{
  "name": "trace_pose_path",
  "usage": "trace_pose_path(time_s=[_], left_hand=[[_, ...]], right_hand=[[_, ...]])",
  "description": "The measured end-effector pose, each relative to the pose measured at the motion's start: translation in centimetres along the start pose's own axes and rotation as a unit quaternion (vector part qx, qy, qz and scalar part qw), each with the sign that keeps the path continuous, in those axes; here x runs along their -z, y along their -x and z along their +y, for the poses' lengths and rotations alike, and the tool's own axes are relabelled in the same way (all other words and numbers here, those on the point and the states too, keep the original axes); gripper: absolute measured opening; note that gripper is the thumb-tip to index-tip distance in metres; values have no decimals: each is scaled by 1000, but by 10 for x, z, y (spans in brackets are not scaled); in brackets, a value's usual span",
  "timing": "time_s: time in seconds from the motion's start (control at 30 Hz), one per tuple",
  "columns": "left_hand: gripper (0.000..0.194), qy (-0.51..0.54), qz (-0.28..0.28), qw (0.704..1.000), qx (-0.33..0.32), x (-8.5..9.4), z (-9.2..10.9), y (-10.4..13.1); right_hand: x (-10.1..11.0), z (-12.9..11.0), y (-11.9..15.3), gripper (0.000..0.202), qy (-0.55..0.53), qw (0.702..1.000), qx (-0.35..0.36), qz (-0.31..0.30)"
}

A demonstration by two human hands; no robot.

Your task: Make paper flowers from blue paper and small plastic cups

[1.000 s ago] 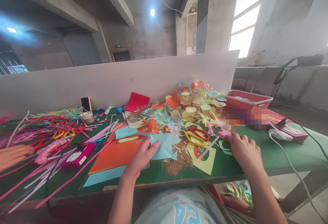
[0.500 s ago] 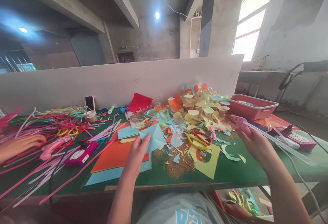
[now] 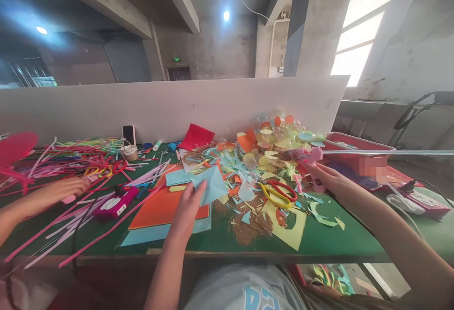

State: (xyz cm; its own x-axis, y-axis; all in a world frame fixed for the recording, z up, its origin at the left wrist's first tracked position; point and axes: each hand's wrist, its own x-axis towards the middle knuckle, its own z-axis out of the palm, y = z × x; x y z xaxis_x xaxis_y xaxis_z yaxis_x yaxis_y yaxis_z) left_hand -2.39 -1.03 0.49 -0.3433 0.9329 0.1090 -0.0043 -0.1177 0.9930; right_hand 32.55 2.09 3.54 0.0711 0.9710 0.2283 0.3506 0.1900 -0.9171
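My left hand (image 3: 189,206) pinches a folded sheet of light blue paper (image 3: 213,184) above the orange paper (image 3: 152,213). In my right hand (image 3: 328,177) is a pink glue gun (image 3: 307,155), its nozzle pointing left toward the pile of cut paper. A long clear glue stick (image 3: 383,152) sticks out from its back. Below and between my hands lie scissors (image 3: 278,194) with red and yellow handles, on paper scraps. A yellow-green sheet (image 3: 292,232) with pieces cut out lies close to the table's front edge.
At the left, another person's hand (image 3: 73,187) rests on a pink tool among pipe cleaners (image 3: 85,151). A magenta box (image 3: 115,202) stands beside it. Plastic pieces with paper discs (image 3: 273,135) are heaped before a white panel (image 3: 106,106). A pink basket (image 3: 362,142) stands right.
My right hand has brought the glue gun left and turned it level, nozzle over the scraps. My left hand still holds the blue paper. The other person's hand has moved right.
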Motion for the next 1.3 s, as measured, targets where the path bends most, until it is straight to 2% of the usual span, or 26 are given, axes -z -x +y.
trace_pose_path(time_s=[0.07,0.13,0.3,0.57,0.7,0.83,0.97,1.3], left_hand=[[39,1,-8,1000,19,-1,1,1],[39,2,-9,1000,25,-1,1,0],[40,11,-14,999,27,1,-2,-4],[41,20,-9,1000,19,4,-5,-5],[41,16,-9,1000,14,6,-5,-6],[40,11,-2,1000,12,8,-6,-7],[39,10,0,1000,8,9,-9,-9],[40,21,3,1000,4,9,-14,-14]], right_hand=[[-6,-6,3,49,-45,995,-38,-80],[-13,-9,4,46,-64,991,-53,-108],[-25,-9,3,39,-69,988,-64,-121],[-20,-9,9,34,-95,985,-54,-132],[-20,-9,10,46,-61,988,-13,-139],[-20,-3,5,56,-7,990,-5,-142],[-20,5,-1,57,38,986,-19,-162],[-21,7,3,59,83,986,-15,-145]])
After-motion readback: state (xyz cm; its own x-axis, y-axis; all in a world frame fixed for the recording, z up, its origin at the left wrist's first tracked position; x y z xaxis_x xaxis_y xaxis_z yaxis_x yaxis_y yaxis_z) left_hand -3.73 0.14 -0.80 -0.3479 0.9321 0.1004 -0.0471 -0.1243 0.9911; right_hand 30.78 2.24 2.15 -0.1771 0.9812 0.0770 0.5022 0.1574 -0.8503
